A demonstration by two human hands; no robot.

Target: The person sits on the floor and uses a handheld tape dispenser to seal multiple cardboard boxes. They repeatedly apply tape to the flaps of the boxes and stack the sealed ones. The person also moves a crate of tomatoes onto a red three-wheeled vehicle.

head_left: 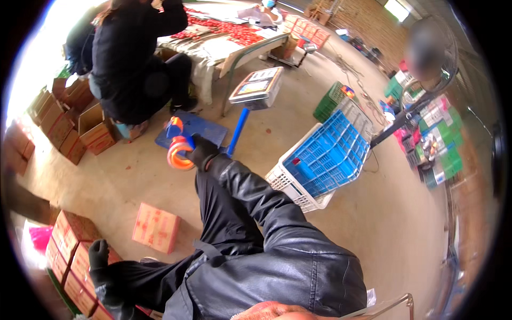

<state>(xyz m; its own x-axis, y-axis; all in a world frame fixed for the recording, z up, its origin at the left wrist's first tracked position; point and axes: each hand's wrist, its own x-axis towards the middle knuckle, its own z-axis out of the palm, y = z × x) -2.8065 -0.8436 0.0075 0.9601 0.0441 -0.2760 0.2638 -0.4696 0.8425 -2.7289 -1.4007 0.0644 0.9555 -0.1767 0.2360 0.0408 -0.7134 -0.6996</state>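
My right hand (203,153), in a dark glove, grips a blue and orange hand-held tape dispenser (174,127). A roll of orange tape (180,154) is mounted on it. Below and behind that hand stands a platform scale with a blue plate (196,130), a blue post and a display head (257,89). My left hand (99,254), also gloved, is curled closed beside stacked printed cartons (80,256); nothing shows in it, and whether it touches them is unclear. A single closed carton (156,228) lies on the floor between my two hands.
A blue crate (326,156) sits in a white crate (294,188), near a green crate (328,102) and a pedestal fan (426,56). A person in black (132,68) sits by open cartons (94,128) and a table (208,52) bearing red items. Another person (272,14) is beyond.
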